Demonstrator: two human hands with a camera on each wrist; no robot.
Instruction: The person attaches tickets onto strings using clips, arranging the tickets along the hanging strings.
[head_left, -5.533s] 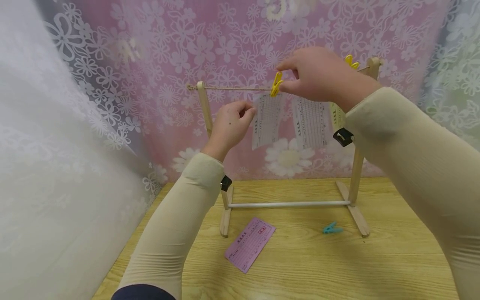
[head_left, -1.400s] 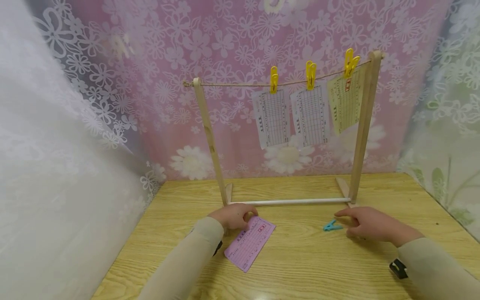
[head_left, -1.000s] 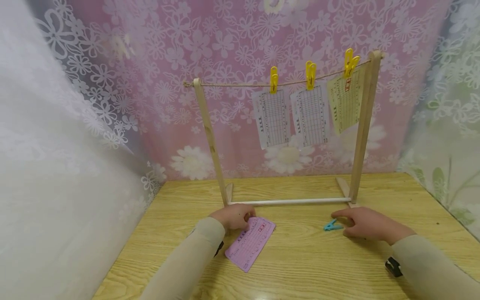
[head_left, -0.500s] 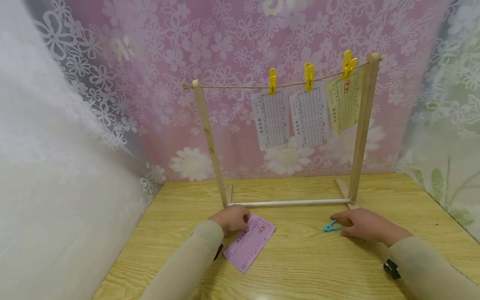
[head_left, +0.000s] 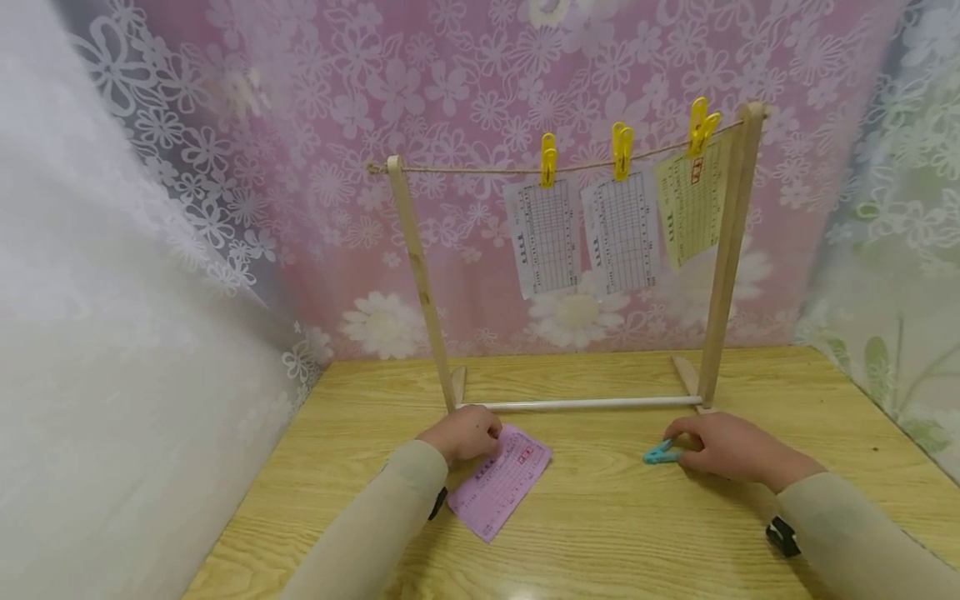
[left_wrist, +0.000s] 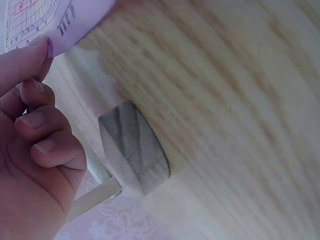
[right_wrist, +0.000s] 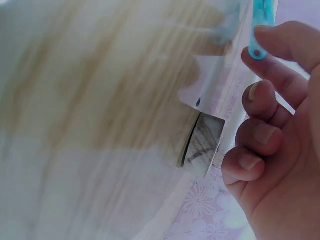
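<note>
My left hand [head_left: 467,433] pinches the top corner of a pink printed paper slip [head_left: 506,483] between thumb and finger. In the left wrist view the slip [left_wrist: 35,20] bends up from the thumb, its other fingers curled. On the right, my right hand [head_left: 738,447] pinches the handle end of a teal clothespin [head_left: 658,454] low over the table. The right wrist view has the clothespin [right_wrist: 260,35] between thumb and index finger. Yellow clothespins [head_left: 548,161] hold two white slips [head_left: 546,237] and a yellow slip [head_left: 690,204] on a rope [head_left: 465,171].
The rope is strung between the posts [head_left: 420,283] of a wooden stand, behind both hands. A white bar [head_left: 585,405] joins the posts low down. A wood-grain table [head_left: 600,517] lies beneath, with a pink floral curtain [head_left: 337,250] behind.
Both hands have come down from the rope to the table, where the last yellow clothespin now hangs alone on its white slip. The right fingers have closed on the teal clothespin; the pink slip's corner has lifted.
</note>
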